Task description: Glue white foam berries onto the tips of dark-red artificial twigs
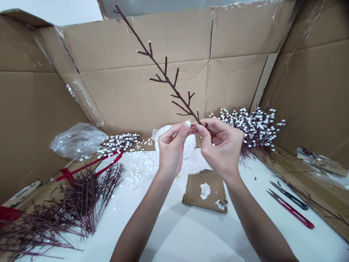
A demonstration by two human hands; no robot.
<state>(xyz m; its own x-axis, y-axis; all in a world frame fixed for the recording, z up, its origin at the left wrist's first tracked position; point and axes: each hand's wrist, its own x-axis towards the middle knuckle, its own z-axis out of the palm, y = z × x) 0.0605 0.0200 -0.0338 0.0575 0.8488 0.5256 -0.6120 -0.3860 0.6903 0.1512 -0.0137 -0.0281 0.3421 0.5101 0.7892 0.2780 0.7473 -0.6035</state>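
A bare brown artificial branch (169, 82) slants up and left from my right hand (222, 145), whose fingers are closed around its lower end. Several of its twig tips are white. My left hand (173, 147) pinches a small white foam berry (188, 124) at the tip of a short lower twig, close to my right fingertips. Below the hands lies a cardboard piece (193, 189) with a smear of white glue (205, 190) on it. Another white blob sits at its right corner.
Bare brown branches (81, 196) are heaped at the left by a red ribbon (89, 165). White-berried branches (251, 125) stand at the back right. Loose white berries (139, 167) and a clear plastic bag (77, 140) lie left. Thread snips (291, 209) rest right. Cardboard walls (163, 40) enclose the table.
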